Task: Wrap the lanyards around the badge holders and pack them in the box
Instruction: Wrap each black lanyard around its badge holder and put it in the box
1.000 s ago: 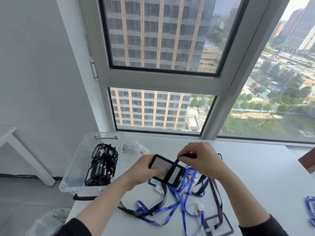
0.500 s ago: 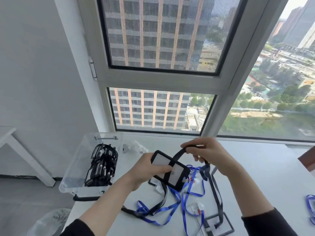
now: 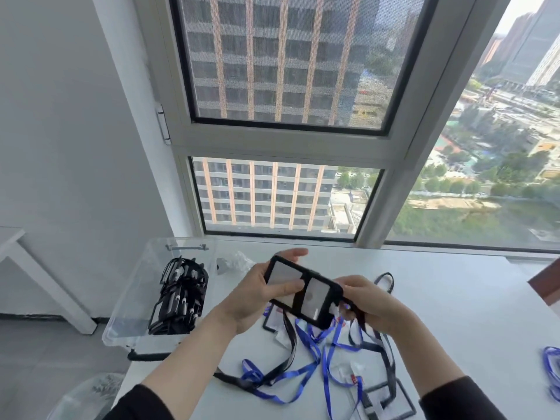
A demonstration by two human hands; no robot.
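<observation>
Badge holder (image 3: pixel 303 291) mid-wrap, gripped by left hand (image 3: pixel 251 298), strap (image 3: pixel 299 301) pinched by right hand (image 3: pixel 372 301). Box (image 3: pixel 127 310) at nine o'clock partly filled; loose lanyards (image 3: pixel 325 371) at six o'clock unwrapped.

Window (image 3: pixel 285 65), white table (image 3: pixel 439 298), perhaps a bin (image 3: pixel 88 395)

Clear plastic box (image 3: pixel 133 301) lies left of the left hand (image 3: pixel 251 301); black-framed plastic badge holder (image 3: pixel 315 294) between it and the right hand (image 3: pixel 372 304); tangled fabric lanyards (image 3: pixel 303 374) below on white table (image 3: pixel 454 298).
</observation>
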